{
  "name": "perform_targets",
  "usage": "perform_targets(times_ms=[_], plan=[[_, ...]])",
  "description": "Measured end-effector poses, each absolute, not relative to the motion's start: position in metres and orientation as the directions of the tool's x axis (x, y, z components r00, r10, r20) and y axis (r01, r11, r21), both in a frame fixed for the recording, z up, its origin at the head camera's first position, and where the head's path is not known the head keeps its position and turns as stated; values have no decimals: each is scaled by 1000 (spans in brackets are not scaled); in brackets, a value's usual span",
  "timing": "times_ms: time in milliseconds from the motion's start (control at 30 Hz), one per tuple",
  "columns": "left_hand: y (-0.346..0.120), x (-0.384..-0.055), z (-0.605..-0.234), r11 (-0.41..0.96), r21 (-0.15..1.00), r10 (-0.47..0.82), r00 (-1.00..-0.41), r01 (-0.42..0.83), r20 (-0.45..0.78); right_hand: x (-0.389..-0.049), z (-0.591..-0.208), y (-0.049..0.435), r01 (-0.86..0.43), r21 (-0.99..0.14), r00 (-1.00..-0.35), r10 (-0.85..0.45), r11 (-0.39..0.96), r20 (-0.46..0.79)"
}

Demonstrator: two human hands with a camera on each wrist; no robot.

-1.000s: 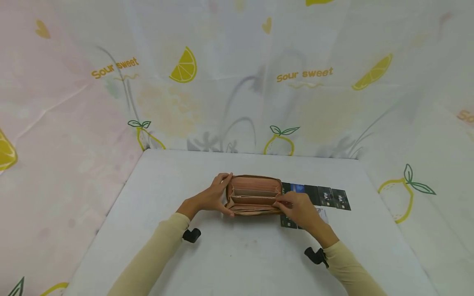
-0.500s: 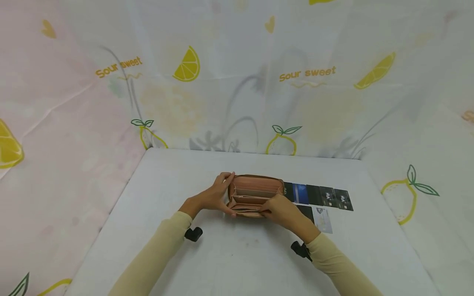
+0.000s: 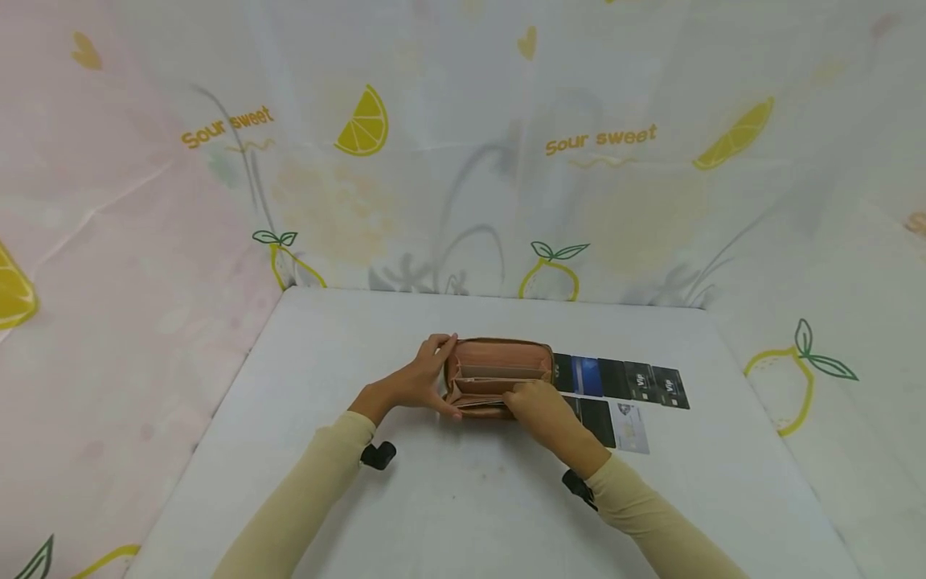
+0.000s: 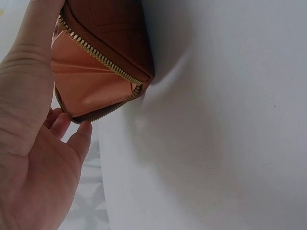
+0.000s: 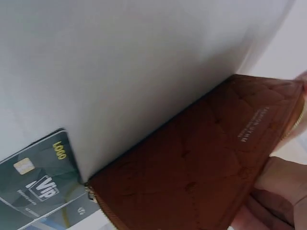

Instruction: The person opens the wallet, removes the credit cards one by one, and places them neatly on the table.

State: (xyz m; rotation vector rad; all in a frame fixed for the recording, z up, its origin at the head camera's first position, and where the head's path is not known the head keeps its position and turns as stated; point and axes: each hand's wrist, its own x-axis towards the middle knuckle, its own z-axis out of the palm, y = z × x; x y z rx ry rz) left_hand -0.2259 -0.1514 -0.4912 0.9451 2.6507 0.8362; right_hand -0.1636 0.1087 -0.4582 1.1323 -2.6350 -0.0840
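An open brown zip-around wallet stands on the table, its pleated compartments facing up. My left hand holds its left end, fingers at the back edge and thumb at the front. In the left wrist view, fingertips meet the brass-toothed zipper edge. My right hand reaches over the wallet's front panel, with curled fingers at the front compartments. The right wrist view shows the quilted outer face and the right hand bent over its edge; the fingertips are hidden inside.
Dark cards, one of them blue, lie in a row right of the wallet. A nearer row has a black card and a silver card. A lemon-print cloth hangs behind the white table.
My right hand has moved left from the wallet's right end to its front compartments, uncovering cards in the nearer row. The left hand keeps its hold.
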Motion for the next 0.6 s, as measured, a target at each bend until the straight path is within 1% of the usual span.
perform_targets(times_ms=[133, 333, 467, 600], plan=[[-152, -227, -491, 632, 575, 631, -776, 519, 6, -163, -462, 110, -714, 183, -628, -734, 676, 259], [-152, -226, -492, 634, 569, 627, -779, 523, 18, -163, -465, 113, -748, 204, -579, -772, 631, 263], [-152, -226, -491, 636, 570, 624, -781, 520, 17, -162, -464, 114, -750, 229, -560, -780, 620, 278], [-151, -224, -489, 641, 572, 621, -783, 511, 3, -159, -459, 114, -757, 220, -542, -780, 615, 313]])
